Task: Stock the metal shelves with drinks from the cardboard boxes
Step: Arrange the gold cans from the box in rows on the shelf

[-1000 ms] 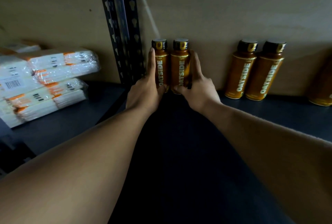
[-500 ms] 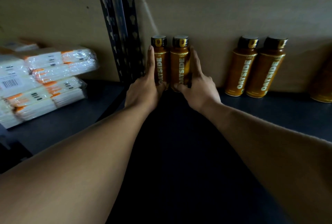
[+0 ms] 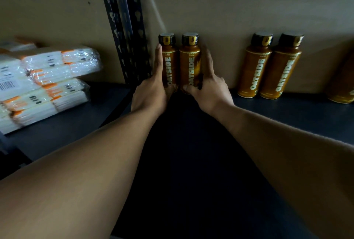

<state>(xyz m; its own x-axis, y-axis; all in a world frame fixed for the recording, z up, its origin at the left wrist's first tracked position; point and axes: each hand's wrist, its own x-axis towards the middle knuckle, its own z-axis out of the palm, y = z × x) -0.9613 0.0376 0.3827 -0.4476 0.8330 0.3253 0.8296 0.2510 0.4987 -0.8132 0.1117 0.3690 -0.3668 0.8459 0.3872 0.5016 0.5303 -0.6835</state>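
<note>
The person is reaching with both arms to the far end of the dark metal shelf (image 3: 287, 112). There the left bottle (image 3: 169, 62) and the right bottle (image 3: 190, 62), both brown, are standing upright and touching each other, against the pale back board (image 3: 229, 8).

The left hand (image 3: 151, 93) is lying flat along the left side of the left bottle. Its fingers (image 3: 158, 60) are straight and pointing up toward the cap, and the thumb is resting near the foot of the bottle. The right hand (image 3: 208, 93) is doing the same on the right side of the right bottle, with straight fingers (image 3: 209, 62) and the thumb touching the low front. Neither hand is closing around anything. I judge that they are pressing the two drinks together and back, so that the row is sitting tight beside the black upright post (image 3: 126, 28) and is leaving room in front. Further right, well apart, another pair of bottles (image 3: 272, 74) is standing in the same manner, which is suggesting stocking pair by pair.

Some things are not showing well. The fingers behind each bottle are hidden, so I cannot tell how they are lying there. One more bottle (image 3: 343, 85) is being cut off by the right edge. The cardboard boxes are not appearing in this view. On the left, wrapped white packs (image 3: 53, 77) with orange marks are lying in a pile, and their print is too blurred to read. The near part of the shelf is lying in deep shadow.
</note>
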